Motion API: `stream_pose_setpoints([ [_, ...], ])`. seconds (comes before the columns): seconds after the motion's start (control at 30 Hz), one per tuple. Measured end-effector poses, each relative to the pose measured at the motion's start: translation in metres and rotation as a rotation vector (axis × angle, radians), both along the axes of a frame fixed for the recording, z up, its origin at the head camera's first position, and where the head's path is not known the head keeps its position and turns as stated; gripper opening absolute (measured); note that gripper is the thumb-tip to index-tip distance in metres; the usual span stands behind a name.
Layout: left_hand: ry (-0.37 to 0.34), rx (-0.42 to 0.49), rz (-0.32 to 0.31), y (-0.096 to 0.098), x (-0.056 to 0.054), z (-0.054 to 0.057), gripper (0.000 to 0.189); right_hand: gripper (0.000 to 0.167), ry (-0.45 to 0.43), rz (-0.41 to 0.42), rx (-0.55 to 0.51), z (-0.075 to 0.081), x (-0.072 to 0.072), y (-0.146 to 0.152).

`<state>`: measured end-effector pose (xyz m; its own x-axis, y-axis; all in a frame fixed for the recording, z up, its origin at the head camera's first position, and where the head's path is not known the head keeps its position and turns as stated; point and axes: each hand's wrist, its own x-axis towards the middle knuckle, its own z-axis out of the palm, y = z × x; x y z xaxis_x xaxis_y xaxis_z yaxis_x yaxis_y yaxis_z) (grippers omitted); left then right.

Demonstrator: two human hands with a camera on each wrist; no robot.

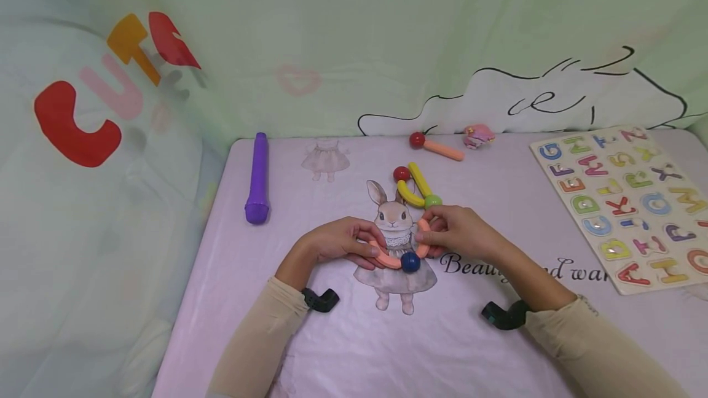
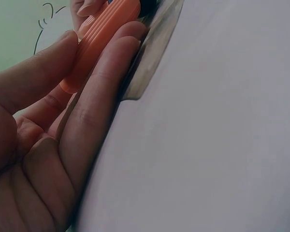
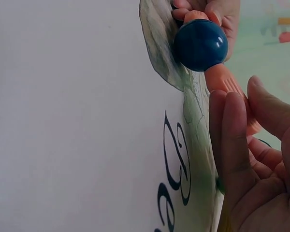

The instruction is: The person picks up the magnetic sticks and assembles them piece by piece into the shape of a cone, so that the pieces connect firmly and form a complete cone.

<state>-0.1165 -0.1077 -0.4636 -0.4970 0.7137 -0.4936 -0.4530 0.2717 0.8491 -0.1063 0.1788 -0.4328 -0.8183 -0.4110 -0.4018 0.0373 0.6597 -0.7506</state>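
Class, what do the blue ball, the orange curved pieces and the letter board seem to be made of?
Blue ball: smooth and glossy, with a bright highlight; painted metal or plastic, the look leaves it open.
Orange curved pieces: probably plastic with a soft sheen, judging by the even colour and moulded-looking ridges.
Letter board: possibly wood, given its flat, pale tan face.
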Motion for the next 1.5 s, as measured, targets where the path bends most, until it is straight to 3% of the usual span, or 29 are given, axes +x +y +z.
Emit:
stream_pose_setpoints([
  [0.23,-0.019,0.002,0.001,0.0,-0.001,0.001,0.027,0.045,-0.065,0.004,-0.026,0.001,0.0,0.002],
  [0.5,-0.042,0.068,0.011,-0.002,-0.001,0.0,0.032,0.041,-0.132,0.06,-0.018,0.002,0.003,0.008],
  [0.73,-0.108,0.136,0.05,-0.004,-0.003,-0.005,0.03,0.034,-0.268,0.091,-0.11,-0.002,0.003,0.014],
  [1.07,-0.115,0.179,0.047,-0.006,-0.003,-0.008,0.022,0.031,-0.325,0.111,-0.163,-0.004,0.001,0.019],
  [1.5,-0.105,0.158,0.044,-0.006,-0.003,-0.007,0.025,0.035,-0.359,0.107,-0.198,-0.01,-0.002,0.023],
])
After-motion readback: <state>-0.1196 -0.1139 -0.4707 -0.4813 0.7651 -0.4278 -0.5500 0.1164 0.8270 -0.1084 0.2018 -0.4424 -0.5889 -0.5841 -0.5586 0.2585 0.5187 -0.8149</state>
